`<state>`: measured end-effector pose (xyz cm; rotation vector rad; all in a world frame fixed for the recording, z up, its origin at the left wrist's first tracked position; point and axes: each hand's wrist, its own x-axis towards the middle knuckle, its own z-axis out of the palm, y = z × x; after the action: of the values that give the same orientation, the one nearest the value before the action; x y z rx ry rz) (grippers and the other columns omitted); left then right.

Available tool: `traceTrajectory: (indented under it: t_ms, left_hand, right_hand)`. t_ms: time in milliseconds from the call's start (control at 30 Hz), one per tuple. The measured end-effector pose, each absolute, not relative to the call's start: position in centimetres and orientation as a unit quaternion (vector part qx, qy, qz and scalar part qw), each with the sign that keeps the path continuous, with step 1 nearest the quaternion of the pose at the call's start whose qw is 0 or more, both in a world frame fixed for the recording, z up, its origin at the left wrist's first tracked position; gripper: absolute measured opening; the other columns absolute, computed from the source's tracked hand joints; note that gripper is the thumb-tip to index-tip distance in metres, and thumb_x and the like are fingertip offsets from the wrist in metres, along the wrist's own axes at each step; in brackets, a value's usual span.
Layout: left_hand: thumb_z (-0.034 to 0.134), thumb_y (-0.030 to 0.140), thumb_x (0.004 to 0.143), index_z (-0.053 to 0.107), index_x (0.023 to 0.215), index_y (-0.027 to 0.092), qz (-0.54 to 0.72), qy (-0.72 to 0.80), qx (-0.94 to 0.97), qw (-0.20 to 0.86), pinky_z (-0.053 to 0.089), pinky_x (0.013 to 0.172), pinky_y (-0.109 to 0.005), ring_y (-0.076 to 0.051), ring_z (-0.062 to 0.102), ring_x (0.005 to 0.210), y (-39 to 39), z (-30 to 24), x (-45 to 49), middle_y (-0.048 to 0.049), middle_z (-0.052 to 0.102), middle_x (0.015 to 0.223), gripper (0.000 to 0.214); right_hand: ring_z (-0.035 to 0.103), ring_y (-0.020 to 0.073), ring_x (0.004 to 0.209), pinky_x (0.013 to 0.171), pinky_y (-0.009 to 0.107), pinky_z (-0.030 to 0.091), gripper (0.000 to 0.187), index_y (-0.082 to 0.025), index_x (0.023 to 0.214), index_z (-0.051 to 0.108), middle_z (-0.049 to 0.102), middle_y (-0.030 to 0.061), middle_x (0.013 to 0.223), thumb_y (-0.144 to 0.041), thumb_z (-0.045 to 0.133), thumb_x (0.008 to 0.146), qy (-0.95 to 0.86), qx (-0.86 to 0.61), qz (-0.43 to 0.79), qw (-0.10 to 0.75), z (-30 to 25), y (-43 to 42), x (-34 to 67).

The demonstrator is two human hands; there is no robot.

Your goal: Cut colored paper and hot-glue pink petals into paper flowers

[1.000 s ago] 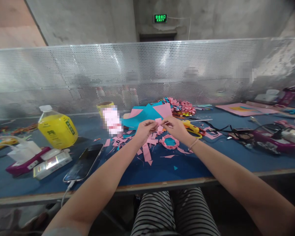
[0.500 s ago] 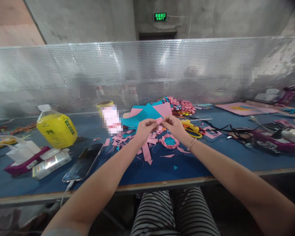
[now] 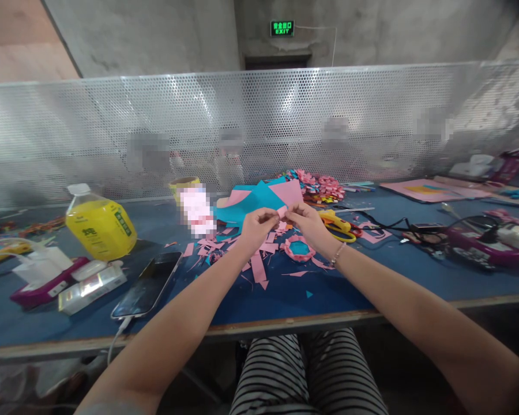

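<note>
Left hand: in the head view, the bare left hand [image 3: 259, 225] is raised above the table, thumb and fingers drawn narrow, pinching the near-left side of a small pink paper piece [image 3: 282, 211].
Right hand: the right hand [image 3: 307, 222], with a thin bracelet [image 3: 338, 254] at its wrist, pinches the other side, its fingertips close to the left ones.
Pink piece: between both sets of fingertips, off the table; whether it is folded is too small to tell.
Under the hands: loose pink paper scraps and strips [image 3: 258, 268] lie scattered on the blue-topped table [image 3: 277, 305].
Ring: a round pink pleated paper piece with a blue centre [image 3: 300, 248] lies flat, below and near the right hand.
Scissors: yellow-handled scissors [image 3: 335, 222] rest just beside the right hand, on its outer side.
Behind the hands: overlapping flat teal paper sheets [image 3: 241, 214] and a flat pink sheet [image 3: 292, 192]; beyond them, a heap of pink and blue paper flowers [image 3: 322, 187].
Left side: a clear plastic bottle of yellow liquid [image 3: 106, 229] stands behind a dark-screened smartphone [image 3: 149, 286] with a white cable [image 3: 120, 330] plugged in.
Back: a perforated metal panel [image 3: 259, 104] runs along the table.
</note>
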<state>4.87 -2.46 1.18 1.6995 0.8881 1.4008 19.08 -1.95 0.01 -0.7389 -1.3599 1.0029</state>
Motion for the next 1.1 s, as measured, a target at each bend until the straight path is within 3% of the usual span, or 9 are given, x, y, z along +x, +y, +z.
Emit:
traceTrajectory:
  t_ms: [433,667,1100]
  left_hand:
    - [0.058,0.026,0.069,0.06,0.071,0.017,0.533,0.35,0.71,0.298,0.046,0.063,-0.026,-0.013,0.056,0.067,-2.33,0.74,4.68,-0.0018,0.059,0.07,0.01]
    - [0.062,0.029,0.066,0.058,0.067,0.017,0.535,0.365,0.714,0.267,0.043,0.059,-0.024,-0.012,0.053,0.064,-2.95,1.18,4.88,-0.0008,0.058,0.067,0.013]
    - [0.059,0.032,0.069,0.057,0.067,0.017,0.529,0.37,0.72,0.253,0.04,0.056,-0.023,-0.011,0.05,0.062,-2.85,1.13,4.81,-0.0006,0.056,0.064,0.016]
  right_hand:
    - [0.051,0.0106,0.061,0.059,0.025,0.039,0.017,-0.019,0.065,0.047,0.053,-0.0032,0.06,-0.031,0.06,0.064,-0.591,-0.323,0.416,0.611,-0.33,-1.6,19.07]
    - [0.054,0.0115,0.064,0.06,0.026,0.042,0.023,-0.02,0.079,0.051,0.056,-0.0033,0.065,-0.033,0.062,0.063,-0.589,-0.333,0.413,0.609,-0.31,-1.56,19.11]
    - [0.045,0.0098,0.061,0.058,0.025,0.039,0.029,-0.02,0.066,0.048,0.048,-0.0026,0.064,-0.045,0.063,0.065,-0.633,-0.33,0.4,0.574,0.17,-2.46,19.06]
